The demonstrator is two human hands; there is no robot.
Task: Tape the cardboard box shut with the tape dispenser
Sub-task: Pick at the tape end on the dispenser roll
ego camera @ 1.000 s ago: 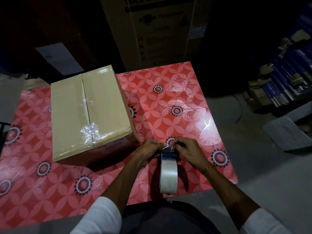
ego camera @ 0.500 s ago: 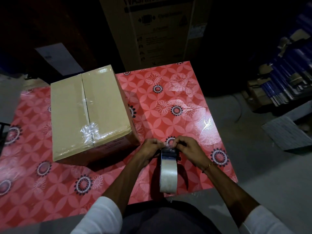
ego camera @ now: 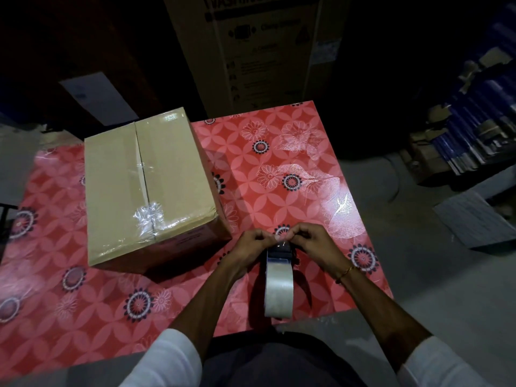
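A brown cardboard box (ego camera: 145, 188) sits on the left half of the red flowered table (ego camera: 279, 169), flaps folded down, with crumpled clear tape over the near end of its centre seam. To its right, near the table's front edge, a tape dispenser (ego camera: 279, 283) with a roll of clear tape stands on edge. My left hand (ego camera: 251, 247) and my right hand (ego camera: 312, 244) meet at the dispenser's dark front end, fingertips pinching the loose end of the tape there. Both hands are apart from the box.
A tall printed carton (ego camera: 259, 48) stands behind the table. Stacked blue books and boxes (ego camera: 474, 127) fill the right side, with a flat grey board (ego camera: 474, 219) on the floor. The table's right edge drops to grey floor.
The hands and dispenser stay nearly in place; the fingertips work slightly at the tape end. The box has not moved.
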